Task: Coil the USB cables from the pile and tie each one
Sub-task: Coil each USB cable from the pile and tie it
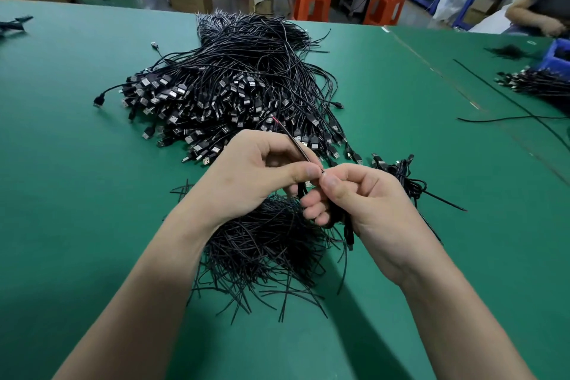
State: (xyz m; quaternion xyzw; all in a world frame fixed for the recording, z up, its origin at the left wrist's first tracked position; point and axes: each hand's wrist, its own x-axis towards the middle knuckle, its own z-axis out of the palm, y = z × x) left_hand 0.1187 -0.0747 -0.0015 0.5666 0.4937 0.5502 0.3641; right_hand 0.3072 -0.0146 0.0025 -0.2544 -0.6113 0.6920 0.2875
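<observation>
Far L on the green table [77, 194], a small black bundle [14, 25] sits well apart from the rest. Next along, one stray plug [98, 101] sticks out of the big pile of USB cables [240, 86], centre-back of the table: plugs fanned toward you, tails running away. Orange stools [311, 3] stand beyond the far edge. Nearer you, under yr wrists, a heap of short black ties [265, 250] lies loose on the table. Yr left hand [256, 170]: thumb & forefinger pressed together, pinching a thin black strand [290, 137] that runs up & away to a red tip over the near edge of the pile, other fingers curled under. At the pinch yr two thumbs just about meet. Yr right hand [364, 194]: fingers wrapped round a coiled cable [336, 214], held above the ties, one plug end dangling below the palm. Can't tell if the strand is that cable's own tail or a tie. Just R of that hand, a small cluster of coiled cables [401, 173] lies on the table, one tail w/ a red tip poking out R. Further R, a long loose cable [493, 88] crosses the table, then a second pile [536, 85] lies beside a blue bin [559, 54] at the frame edge. Behind those, another person's arm [536, 14].
</observation>
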